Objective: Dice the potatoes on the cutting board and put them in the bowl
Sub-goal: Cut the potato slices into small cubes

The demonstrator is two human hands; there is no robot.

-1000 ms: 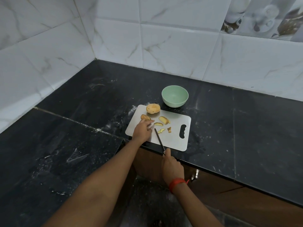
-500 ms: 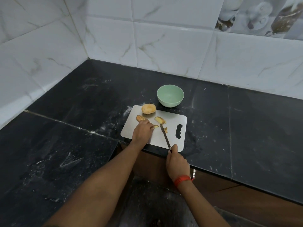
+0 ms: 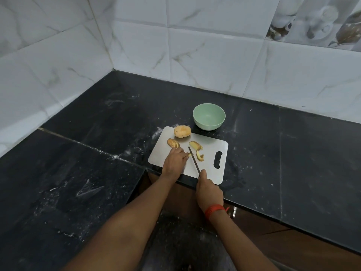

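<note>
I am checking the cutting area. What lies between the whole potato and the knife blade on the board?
In the head view, a potato slice lies on the cutting board between the whole potato and the knife blade.

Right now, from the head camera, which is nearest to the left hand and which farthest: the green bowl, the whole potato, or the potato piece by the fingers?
1. Potato piece, just beyond the left hand.
2. Whole potato, at the board's far edge.
3. Green bowl, off the board, behind it.

Pale green bowl [image 3: 209,116], black countertop [image 3: 293,153]
</note>
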